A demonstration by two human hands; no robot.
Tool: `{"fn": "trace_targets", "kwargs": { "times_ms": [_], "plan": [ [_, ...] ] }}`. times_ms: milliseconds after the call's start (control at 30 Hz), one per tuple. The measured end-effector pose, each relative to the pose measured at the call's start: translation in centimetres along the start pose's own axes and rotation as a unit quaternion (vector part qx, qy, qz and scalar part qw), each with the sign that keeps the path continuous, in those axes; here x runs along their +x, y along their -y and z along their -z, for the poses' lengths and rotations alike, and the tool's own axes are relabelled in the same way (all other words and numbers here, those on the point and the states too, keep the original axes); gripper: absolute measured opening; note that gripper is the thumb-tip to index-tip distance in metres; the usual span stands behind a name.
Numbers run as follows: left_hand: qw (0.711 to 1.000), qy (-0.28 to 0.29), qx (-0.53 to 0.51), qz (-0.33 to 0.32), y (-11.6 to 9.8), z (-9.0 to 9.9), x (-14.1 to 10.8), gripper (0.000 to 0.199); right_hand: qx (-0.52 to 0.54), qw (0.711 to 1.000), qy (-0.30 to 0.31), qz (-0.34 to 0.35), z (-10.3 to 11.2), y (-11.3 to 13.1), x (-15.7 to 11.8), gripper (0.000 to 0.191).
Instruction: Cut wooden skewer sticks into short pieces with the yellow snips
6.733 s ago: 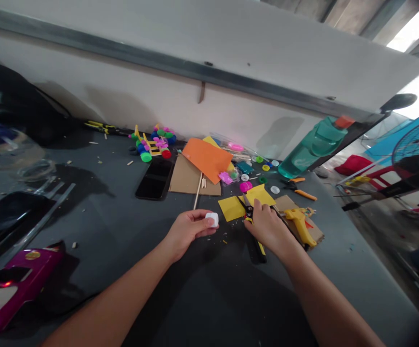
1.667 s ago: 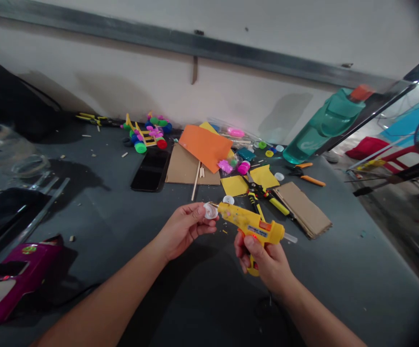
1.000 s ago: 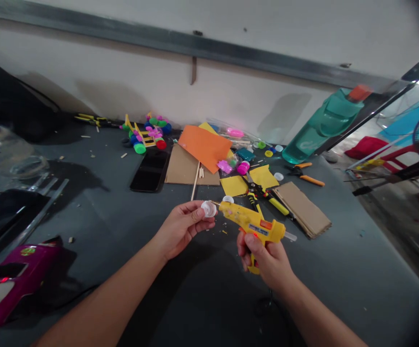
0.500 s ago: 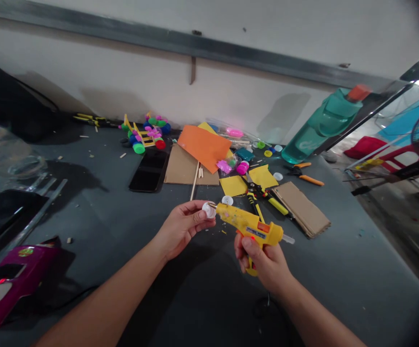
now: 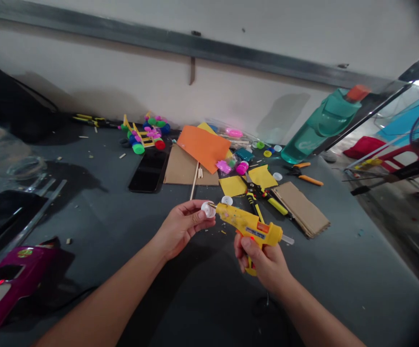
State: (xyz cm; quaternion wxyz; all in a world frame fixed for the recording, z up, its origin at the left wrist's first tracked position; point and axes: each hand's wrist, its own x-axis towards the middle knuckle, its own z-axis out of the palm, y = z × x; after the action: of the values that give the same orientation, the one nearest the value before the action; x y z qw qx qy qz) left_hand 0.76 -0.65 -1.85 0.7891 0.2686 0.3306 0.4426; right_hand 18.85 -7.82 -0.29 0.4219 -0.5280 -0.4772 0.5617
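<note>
Between its thumb and fingers, my left hand [image 5: 182, 226] pinches a white bottle cap [image 5: 208, 210], its hollow side facing the glue gun. My right hand [image 5: 263, 260] is wrapped round the handle of a yellow glue gun [image 5: 245, 224], whose metal nozzle is at the cap; whether they touch is unclear. A clear glue stick [image 5: 288, 239] juts from the gun's back. Just behind the nozzle, a second white cap [image 5: 227, 200] lies on the dark table [image 5: 339, 270]. A thin wooden stick [image 5: 194, 182] lies beyond my left hand.
Behind the hands are a phone [image 5: 149, 169], orange sheet [image 5: 202, 145], yellow paper [image 5: 233, 186], pliers [image 5: 255, 193] and folded cardboard [image 5: 301, 208]. A green bottle [image 5: 318, 127] stands back right. Colourful small models [image 5: 144, 137] sit back left; a magenta device [image 5: 18, 274] is at left.
</note>
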Motion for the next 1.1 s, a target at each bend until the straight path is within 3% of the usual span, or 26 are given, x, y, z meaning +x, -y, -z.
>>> {"fn": "trace_targets", "kwargs": {
  "times_ms": [233, 500, 1100],
  "plan": [
    [1.0, 0.002, -0.003, -0.009, 0.07, 0.19, 0.02, 0.019, 0.002, 1.0, -0.028, -0.013, 0.03, 0.47, 0.35, 0.042],
    [1.0, 0.002, -0.001, -0.002, -0.1, 0.04, 0.02, 0.023, -0.002, 1.0, 0.0, -0.005, 0.04, 0.08, 0.13, 0.042],
    [1.0, -0.002, 0.014, -0.012, 0.05, 0.15, 0.21, 0.024, -0.015, 0.999, -0.035, -0.021, -0.16, 0.59, 0.53, 0.044]
  ]
}}
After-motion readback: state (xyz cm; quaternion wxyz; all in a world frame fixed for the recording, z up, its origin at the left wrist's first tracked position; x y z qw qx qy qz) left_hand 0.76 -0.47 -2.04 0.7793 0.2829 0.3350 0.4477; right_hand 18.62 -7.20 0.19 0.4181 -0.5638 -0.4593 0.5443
